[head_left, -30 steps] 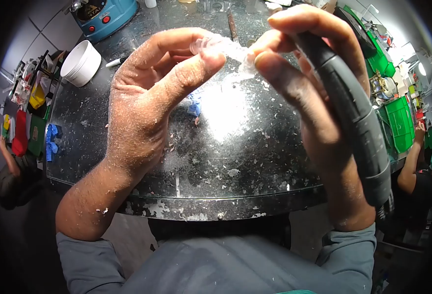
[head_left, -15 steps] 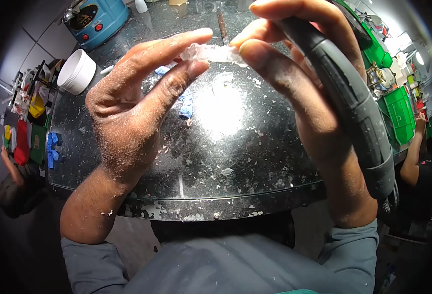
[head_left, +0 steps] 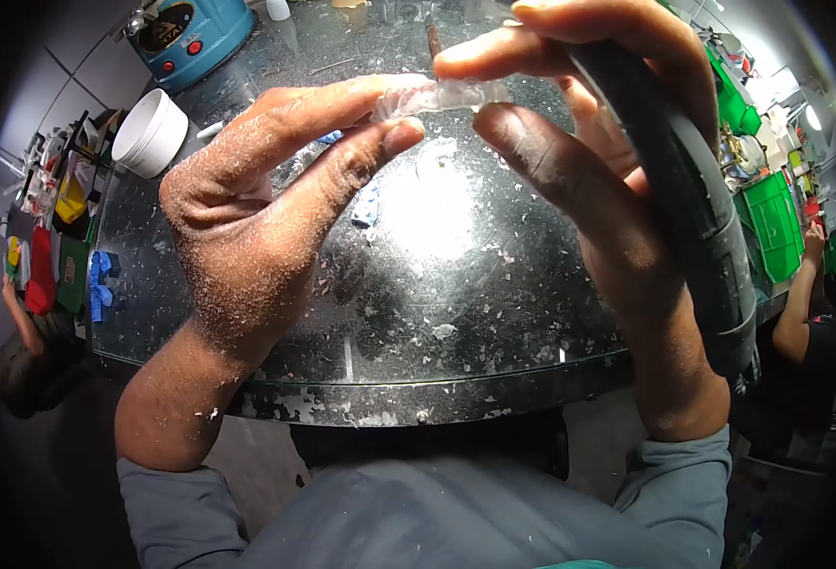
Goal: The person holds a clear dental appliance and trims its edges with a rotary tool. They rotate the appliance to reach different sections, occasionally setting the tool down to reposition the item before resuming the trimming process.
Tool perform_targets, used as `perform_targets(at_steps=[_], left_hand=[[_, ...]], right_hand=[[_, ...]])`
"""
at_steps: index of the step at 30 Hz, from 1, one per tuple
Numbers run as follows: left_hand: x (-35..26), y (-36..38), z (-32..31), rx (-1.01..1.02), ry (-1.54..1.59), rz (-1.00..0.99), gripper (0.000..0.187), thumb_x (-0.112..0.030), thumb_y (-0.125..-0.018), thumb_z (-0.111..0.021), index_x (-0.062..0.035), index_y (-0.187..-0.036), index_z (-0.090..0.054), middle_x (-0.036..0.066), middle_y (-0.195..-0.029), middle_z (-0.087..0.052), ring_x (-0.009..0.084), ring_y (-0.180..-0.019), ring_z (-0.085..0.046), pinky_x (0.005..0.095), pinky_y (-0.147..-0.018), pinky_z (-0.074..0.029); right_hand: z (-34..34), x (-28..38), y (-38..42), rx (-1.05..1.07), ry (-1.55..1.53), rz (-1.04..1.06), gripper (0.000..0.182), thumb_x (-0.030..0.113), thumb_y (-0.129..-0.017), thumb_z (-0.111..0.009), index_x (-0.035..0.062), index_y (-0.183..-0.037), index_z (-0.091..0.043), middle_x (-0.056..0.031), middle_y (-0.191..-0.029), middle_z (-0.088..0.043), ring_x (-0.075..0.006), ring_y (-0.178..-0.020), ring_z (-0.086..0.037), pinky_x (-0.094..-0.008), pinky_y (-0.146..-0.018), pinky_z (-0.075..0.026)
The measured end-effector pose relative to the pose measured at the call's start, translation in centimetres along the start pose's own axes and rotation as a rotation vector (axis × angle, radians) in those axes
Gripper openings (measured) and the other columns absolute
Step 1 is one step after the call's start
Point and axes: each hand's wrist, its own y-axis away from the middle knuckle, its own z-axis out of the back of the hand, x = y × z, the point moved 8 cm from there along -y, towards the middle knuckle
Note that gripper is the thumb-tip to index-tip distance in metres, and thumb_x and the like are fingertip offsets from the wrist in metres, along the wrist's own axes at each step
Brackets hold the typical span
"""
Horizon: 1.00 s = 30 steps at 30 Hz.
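Observation:
A clear, bumpy dental splint [head_left: 437,96] is raised above the dark bench, its left part pinched between the thumb and index finger of my left hand [head_left: 257,209]. White dust covers that hand. The index finger of my right hand [head_left: 570,142] lies along the splint's top right edge, and its thumb is held slightly below and apart. A thick black handpiece [head_left: 679,180] with a ribbed grip is tucked in my right hand, slanting down past the wrist. Its working tip is hidden.
White flakes and dust litter the bench [head_left: 399,327]. At back left stand a blue machine [head_left: 195,43] and a white tub [head_left: 151,133]. Blue scraps [head_left: 101,284] lie at left. Green bins [head_left: 773,223] line the right side, where a person's arm [head_left: 802,289] shows.
The splint has shifted slightly right and turned in my fingers. My right thumb has come off it, while the right index finger has slid along its top. The handpiece has tilted slightly.

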Motion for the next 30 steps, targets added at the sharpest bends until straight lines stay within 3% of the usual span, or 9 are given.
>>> perform_targets(at_steps=[13,19,21,23,25,28,29,30], left_hand=[[-0.6,0.1,0.0,0.025,-0.008,-0.11,0.023,0.006,-0.082,-0.068,0.004,-0.105,-0.067,0.013,-0.104,-0.067,0.0161,-0.095,-0.064,0.0268,-0.088,-0.049],[-0.1,-0.2,0.0,0.009,0.003,-0.024,0.023,0.005,-0.082,-0.068,0.0034,-0.105,-0.068,0.013,-0.105,-0.067,0.0162,-0.097,-0.064,0.0283,-0.09,-0.05],[0.5,-0.3,0.0,0.004,-0.003,-0.041,0.023,0.005,-0.083,-0.067,0.0028,-0.106,-0.068,0.013,-0.105,-0.067,0.0163,-0.098,-0.064,0.0285,-0.089,-0.05],[1.0,-0.3,0.1,-0.009,0.07,-0.038,0.023,0.002,-0.084,-0.067,0.0011,-0.107,-0.068,0.013,-0.106,-0.068,0.0163,-0.099,-0.065,0.0286,-0.089,-0.052],[0.7,-0.4,0.2,-0.022,0.039,-0.052,0.023,0.0,-0.084,-0.068,0.0011,-0.107,-0.068,0.013,-0.105,-0.068,0.0162,-0.098,-0.065,0.0287,-0.089,-0.052],[0.4,-0.3,0.2,-0.034,-0.005,-0.05,0.023,-0.001,-0.084,-0.069,0.0011,-0.107,-0.068,0.013,-0.102,-0.069,0.0162,-0.096,-0.066,0.0288,-0.088,-0.053],[0.5,-0.3,0.2,-0.034,-0.022,-0.029,0.023,-0.002,-0.084,-0.069,0.0012,-0.107,-0.068,0.013,-0.1,-0.07,0.0163,-0.095,-0.067,0.0287,-0.088,-0.053],[0.3,-0.3,0.2,-0.035,-0.021,-0.038,0.023,-0.002,-0.084,-0.069,0.0012,-0.107,-0.068,0.013,-0.1,-0.07,0.0163,-0.095,-0.067,0.0287,-0.088,-0.053]], right_hand=[[0.1,1.0,0.1,0.005,0.037,0.069,0.038,0.003,-0.075,-0.073,-0.0034,-0.108,-0.056,-0.0135,-0.106,-0.062,-0.0131,-0.084,-0.06,-0.0277,-0.082,-0.049],[0.6,0.7,0.0,-0.04,0.017,0.106,0.039,0.003,-0.074,-0.074,-0.004,-0.107,-0.056,-0.014,-0.108,-0.062,-0.0129,-0.084,-0.06,-0.0276,-0.081,-0.05],[1.5,0.0,0.0,-0.119,-0.09,0.051,0.039,0.004,-0.073,-0.074,-0.0042,-0.107,-0.057,-0.0142,-0.108,-0.062,-0.0129,-0.084,-0.06,-0.0275,-0.081,-0.05],[3.2,-2.2,0.2,-0.297,-0.279,-0.156,0.038,0.016,-0.081,-0.067,-0.0029,-0.112,-0.057,-0.0132,-0.108,-0.063,-0.0128,-0.088,-0.06,-0.0287,-0.086,-0.047],[4.2,-3.6,0.6,-0.415,-0.161,-0.259,0.048,0.026,-0.086,-0.065,-0.0023,-0.122,-0.053,-0.014,-0.109,-0.063,-0.0154,-0.093,-0.062,-0.0306,-0.088,-0.049],[4.4,-3.9,0.1,-0.202,-0.248,-0.108,0.019,0.016,-0.094,-0.055,0.004,-0.108,-0.061,-0.0096,-0.106,-0.064,-0.0092,-0.086,-0.055,-0.0313,-0.088,-0.046],[4.7,-5.1,0.5,-0.214,-0.179,-0.21,0.023,0.022,-0.096,-0.048,0.0065,-0.103,-0.064,-0.0088,-0.115,-0.063,-0.0075,-0.084,-0.052,-0.0328,-0.09,-0.046],[4.5,-5.5,0.6,-0.25,-0.181,-0.272,0.018,0.02,-0.094,-0.051,0.0079,-0.102,-0.062,-0.0043,-0.103,-0.063,-0.0076,-0.082,-0.052,-0.0319,-0.089,-0.045]])
